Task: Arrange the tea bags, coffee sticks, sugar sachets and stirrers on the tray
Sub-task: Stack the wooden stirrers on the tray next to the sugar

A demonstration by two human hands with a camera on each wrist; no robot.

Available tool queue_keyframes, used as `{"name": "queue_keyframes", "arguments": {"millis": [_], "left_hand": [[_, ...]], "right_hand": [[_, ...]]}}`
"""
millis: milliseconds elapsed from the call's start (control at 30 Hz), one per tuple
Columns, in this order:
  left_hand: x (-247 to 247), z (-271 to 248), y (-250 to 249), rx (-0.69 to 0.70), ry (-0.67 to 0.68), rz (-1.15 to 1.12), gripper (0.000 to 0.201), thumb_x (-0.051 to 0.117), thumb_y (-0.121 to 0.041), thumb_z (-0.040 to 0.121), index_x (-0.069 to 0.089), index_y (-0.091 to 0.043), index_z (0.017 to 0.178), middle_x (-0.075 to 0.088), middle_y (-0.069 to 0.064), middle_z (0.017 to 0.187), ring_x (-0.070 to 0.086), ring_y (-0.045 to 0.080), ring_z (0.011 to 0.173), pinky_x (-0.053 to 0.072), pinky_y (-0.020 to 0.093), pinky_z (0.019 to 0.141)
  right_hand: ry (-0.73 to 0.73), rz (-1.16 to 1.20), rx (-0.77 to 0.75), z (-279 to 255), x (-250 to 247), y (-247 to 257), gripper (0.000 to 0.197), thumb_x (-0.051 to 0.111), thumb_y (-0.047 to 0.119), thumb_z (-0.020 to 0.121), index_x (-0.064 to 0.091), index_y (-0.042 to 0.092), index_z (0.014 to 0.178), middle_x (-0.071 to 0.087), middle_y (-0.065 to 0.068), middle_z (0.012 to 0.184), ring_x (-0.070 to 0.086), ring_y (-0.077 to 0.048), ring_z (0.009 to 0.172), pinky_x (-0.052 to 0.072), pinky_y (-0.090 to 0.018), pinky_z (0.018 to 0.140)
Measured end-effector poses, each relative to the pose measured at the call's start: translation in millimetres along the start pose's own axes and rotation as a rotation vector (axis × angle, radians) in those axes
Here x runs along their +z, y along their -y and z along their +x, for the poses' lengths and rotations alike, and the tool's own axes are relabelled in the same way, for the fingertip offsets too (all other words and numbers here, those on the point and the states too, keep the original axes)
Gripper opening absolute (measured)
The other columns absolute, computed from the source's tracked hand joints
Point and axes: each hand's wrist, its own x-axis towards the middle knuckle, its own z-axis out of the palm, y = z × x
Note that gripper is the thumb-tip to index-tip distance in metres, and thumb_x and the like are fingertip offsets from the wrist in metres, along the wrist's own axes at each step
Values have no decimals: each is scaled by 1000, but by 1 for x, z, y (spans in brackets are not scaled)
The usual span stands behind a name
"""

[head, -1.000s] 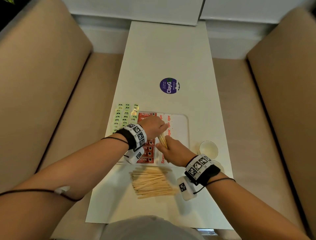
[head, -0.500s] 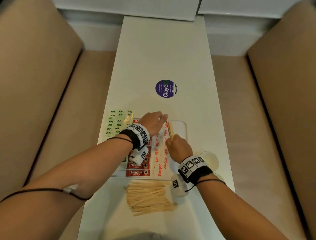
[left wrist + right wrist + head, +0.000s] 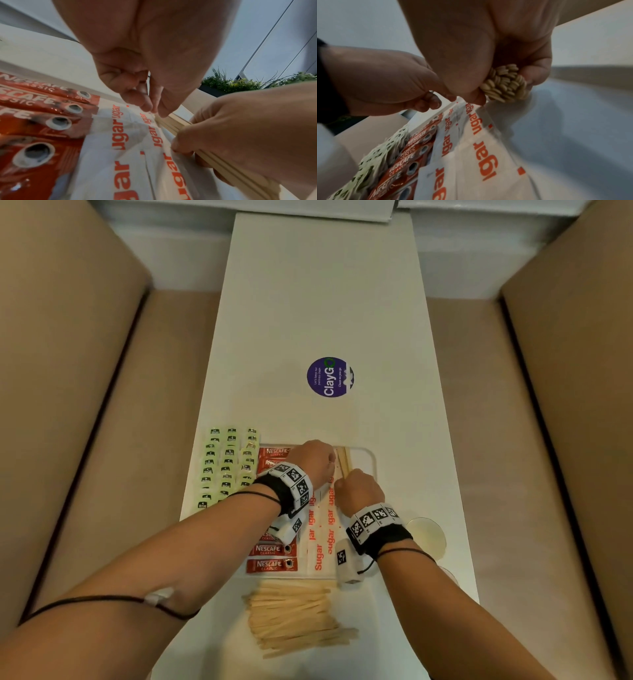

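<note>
My right hand (image 3: pixel 346 479) grips a bundle of wooden stirrers (image 3: pixel 342 462) and holds it low over the white tray (image 3: pixel 371 462), just right of the sugar sachets (image 3: pixel 322 529). The bundle's near ends (image 3: pixel 505 83) show between thumb and fingers. My left hand (image 3: pixel 329 460), fingers curled, pinches the bundle's far end (image 3: pixel 160 117). Red coffee sticks (image 3: pixel 270 556) lie in a column on the tray's left side. Green tea bags (image 3: pixel 227 463) lie in rows on the table left of the tray. Loose stirrers (image 3: pixel 298 618) are piled in front of the tray.
Two paper cups (image 3: pixel 426 535) stand right of the tray near the table's right edge. A round purple sticker (image 3: pixel 329 377) marks the white table (image 3: pixel 325 302) further away. Beige bench seats (image 3: pixel 85 440) flank the table on both sides.
Both hands moved away from me to the tray's far end with the stirrer bundle. The bundle went from angled up to lying low beside the sugar sachets.
</note>
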Motion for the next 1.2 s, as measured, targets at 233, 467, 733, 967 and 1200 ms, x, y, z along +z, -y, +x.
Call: {"name": "queue_keyframes", "arguments": {"millis": [233,467,733,967,1200], "left_hand": [[10,10,2,5,16,-14,24,58,-26,95,68,-20,117,62,4,117,62,23,103,51,33,86],[12,8,2,0,25,-41,26,61,-26,92,70,-19,116,63,4,115,63,23,101,54,39,90],[12,4,0,-11,18,-93,29,63,-25,90,70,-15,117,69,4,112,64,21,102,53,35,90],[8,2,-5,-29,26,-138,21,68,-25,87,73,-11,102,71,3,93,66,21,86,54,32,78],[9,3,-6,-40,33,-120,20,70,-24,84,73,-11,98,69,3,91,65,20,83,53,31,74]], "right_hand": [[-47,-33,-9,3,1,-4,20,48,32,100,50,14,93,64,-5,98,56,-23,78,41,-29,67],[-64,-89,-68,2,-9,-9,35,49,45,100,57,11,105,61,-9,108,63,-27,89,45,-32,69],[-80,-24,-143,7,-13,-15,12,45,5,96,56,6,102,56,-14,112,61,-30,91,47,-34,74],[-138,28,-206,12,-13,-20,10,50,8,94,58,8,101,55,-9,104,59,-28,92,49,-36,76],[-110,67,-241,16,-4,-18,8,53,9,93,61,9,95,62,-9,95,63,-26,80,52,-34,69]]}}
